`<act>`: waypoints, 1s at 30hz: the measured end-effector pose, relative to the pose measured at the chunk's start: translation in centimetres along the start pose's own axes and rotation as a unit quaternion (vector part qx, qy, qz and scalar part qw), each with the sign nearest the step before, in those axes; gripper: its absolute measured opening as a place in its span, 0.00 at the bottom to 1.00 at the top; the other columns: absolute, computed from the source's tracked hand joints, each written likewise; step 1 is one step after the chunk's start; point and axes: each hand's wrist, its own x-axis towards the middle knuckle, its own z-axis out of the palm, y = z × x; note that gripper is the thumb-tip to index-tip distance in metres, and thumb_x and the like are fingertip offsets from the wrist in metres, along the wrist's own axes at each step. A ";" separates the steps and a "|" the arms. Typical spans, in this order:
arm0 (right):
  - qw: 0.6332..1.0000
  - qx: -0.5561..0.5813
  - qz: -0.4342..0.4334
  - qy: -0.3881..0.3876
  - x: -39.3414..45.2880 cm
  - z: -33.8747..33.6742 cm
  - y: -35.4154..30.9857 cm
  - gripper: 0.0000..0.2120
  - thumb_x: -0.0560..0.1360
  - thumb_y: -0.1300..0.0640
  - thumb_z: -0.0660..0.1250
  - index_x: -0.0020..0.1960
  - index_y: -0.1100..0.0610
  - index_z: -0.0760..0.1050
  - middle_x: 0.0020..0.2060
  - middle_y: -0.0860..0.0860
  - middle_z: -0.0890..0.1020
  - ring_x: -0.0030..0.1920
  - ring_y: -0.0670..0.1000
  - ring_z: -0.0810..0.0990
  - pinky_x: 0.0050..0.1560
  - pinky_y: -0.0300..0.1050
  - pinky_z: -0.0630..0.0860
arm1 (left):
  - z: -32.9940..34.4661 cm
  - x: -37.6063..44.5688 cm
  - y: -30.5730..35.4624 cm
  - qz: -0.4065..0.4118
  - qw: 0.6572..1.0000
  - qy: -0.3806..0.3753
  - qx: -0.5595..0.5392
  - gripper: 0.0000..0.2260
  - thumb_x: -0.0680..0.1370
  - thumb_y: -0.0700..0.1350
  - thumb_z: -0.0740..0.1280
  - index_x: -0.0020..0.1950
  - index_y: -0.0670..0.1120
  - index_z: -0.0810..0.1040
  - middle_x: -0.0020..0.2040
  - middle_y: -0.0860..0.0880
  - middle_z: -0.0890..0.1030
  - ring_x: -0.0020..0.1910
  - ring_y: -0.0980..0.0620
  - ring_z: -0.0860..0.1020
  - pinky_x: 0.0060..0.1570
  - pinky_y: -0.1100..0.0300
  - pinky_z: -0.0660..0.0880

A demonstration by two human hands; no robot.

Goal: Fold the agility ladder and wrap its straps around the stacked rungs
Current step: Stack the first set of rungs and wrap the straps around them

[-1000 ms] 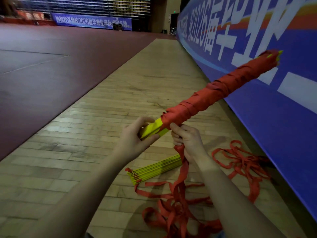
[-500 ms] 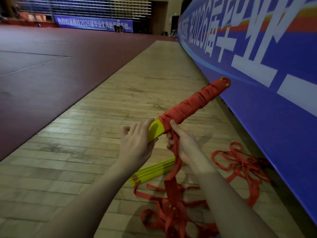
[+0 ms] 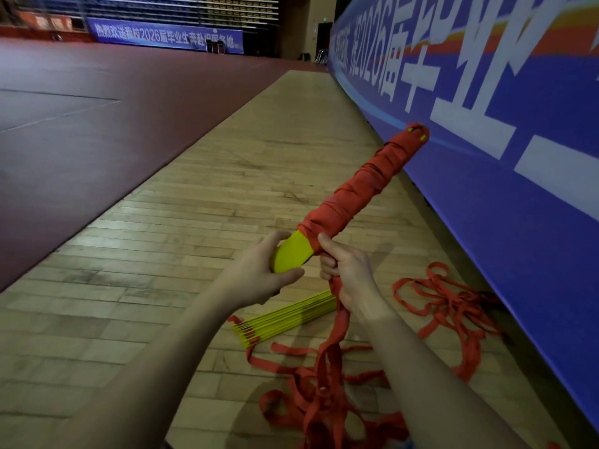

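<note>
Head view: left hand (image 3: 259,273) grips bare yellow end of red-strap-wrapped rung bundle (image 3: 359,192); right hand (image 3: 348,270) grips hanging red strap (image 3: 337,328), fingertips hidden.

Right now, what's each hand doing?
Left hand: grips the yellow end of the wrapped rung bundle.
Right hand: grips the red strap.

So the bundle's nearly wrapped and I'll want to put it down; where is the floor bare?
Bare boards lie left of the yellow rungs, up to the red mat. Crowded: loose straps sprawl between the rungs and the blue banner.
</note>
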 end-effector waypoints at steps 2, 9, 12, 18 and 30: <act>1.000 -0.010 0.000 -0.007 -0.2 0.2 0.1 0.18 0.75 0.56 0.68 0.29 0.55 0.67 0.23 0.48 0.63 0.23 0.45 0.59 0.28 0.41 0.58 | 0.0 -0.4 0.1 -0.005 1.000 0.007 -0.006 0.24 0.72 0.50 0.73 0.65 0.55 0.69 0.39 0.48 0.79 0.29 0.50 0.79 0.29 0.51 0.77; 0.993 -0.049 0.108 -0.001 -0.8 1.1 -0.3 0.19 0.77 0.45 0.64 0.38 0.60 0.75 0.24 0.52 0.71 0.22 0.48 0.67 0.27 0.41 0.72 | 1.7 -1.3 -0.1 0.057 0.950 0.197 0.237 0.27 0.70 0.52 0.73 0.67 0.53 0.73 0.52 0.50 0.80 0.51 0.46 0.78 0.49 0.50 0.69; 0.984 -0.090 0.147 -0.039 -1.0 0.7 -0.6 0.21 0.77 0.43 0.63 0.45 0.62 0.79 0.25 0.51 0.72 0.21 0.47 0.68 0.26 0.40 0.73 | 1.8 -1.0 -0.7 0.053 0.939 0.238 0.242 0.26 0.67 0.48 0.76 0.64 0.49 0.76 0.49 0.47 0.80 0.47 0.42 0.78 0.44 0.51 0.71; 0.986 0.014 0.146 -0.076 -0.5 1.0 -0.4 0.10 0.77 0.54 0.66 0.42 0.60 0.76 0.27 0.49 0.69 0.19 0.42 0.59 0.21 0.35 0.61 | 1.5 -0.8 -2.1 0.057 0.911 0.258 0.318 0.25 0.59 0.42 0.79 0.55 0.44 0.79 0.42 0.45 0.77 0.40 0.41 0.78 0.36 0.51 0.71; 0.991 0.008 0.090 0.097 1.1 3.3 2.9 0.14 0.73 0.59 0.72 0.32 0.57 0.71 0.19 0.46 0.67 0.18 0.43 0.61 0.20 0.36 0.56 | 2.6 -0.4 -3.0 0.013 0.945 0.156 0.288 0.17 0.69 0.44 0.73 0.56 0.47 0.74 0.48 0.45 0.73 0.40 0.41 0.77 0.34 0.51 0.75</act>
